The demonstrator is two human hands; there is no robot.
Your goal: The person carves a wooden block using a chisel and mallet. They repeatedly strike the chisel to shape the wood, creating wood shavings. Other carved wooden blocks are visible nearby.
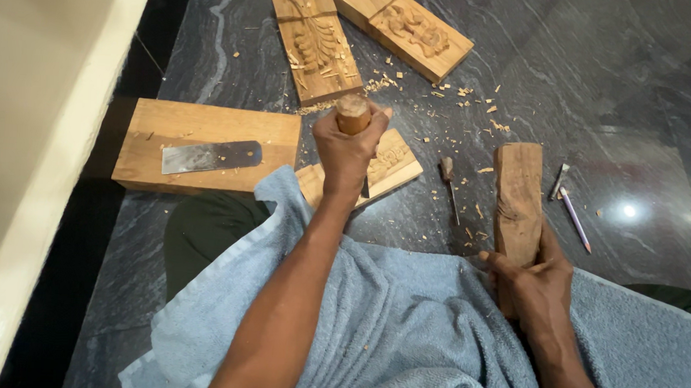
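Note:
My left hand point(348, 150) is closed around a chisel's round wooden handle point(354, 113), held upright over a small carved wooden block point(391, 161) that rests on the floor by my lap. The chisel's blade is hidden behind my hand. My right hand point(535, 289) grips the lower end of a long wooden mallet point(519, 193), which lies along the floor to the right. A light blue towel point(401, 333) covers my lap under both forearms.
Two carved wooden panels point(316, 44) point(404, 27) lie at the far side. A plain wooden block point(204, 147) on the left carries a flat metal blade point(210, 156). A small chisel point(450, 184), a pencil point(576, 220) and wood chips lie on the dark stone floor. A pale wall runs along the left.

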